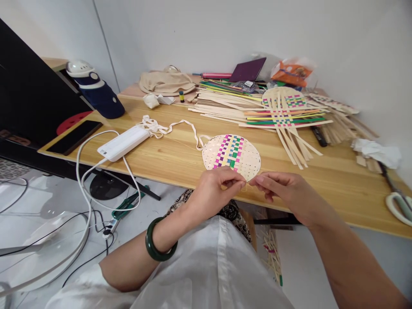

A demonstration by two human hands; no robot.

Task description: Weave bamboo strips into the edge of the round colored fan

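Note:
A round woven mat [210, 150] of pale strips, with bands of pink, purple, blue and green squares, lies flat near the table's front edge. White cord trim [193, 128] runs from its far left edge. Just over the near edge of the mat, my left hand [222, 184] pinches a fine yellowish thread [246, 188] between thumb and fingertips. My right hand [280, 186] is close beside it, thumb and forefinger pinched at the same thread. Whether a needle is in either pinch is too small to tell. A dark green bangle [151, 240] circles my left wrist.
A white power strip [124, 143] with looping cables, a phone [75, 136] and a navy bottle [101, 96] are at left. Behind lie loose pale strips [222, 105], a thread spool [182, 97] and a half-woven piece [283, 116]. Scissors [399, 204] rest at far right.

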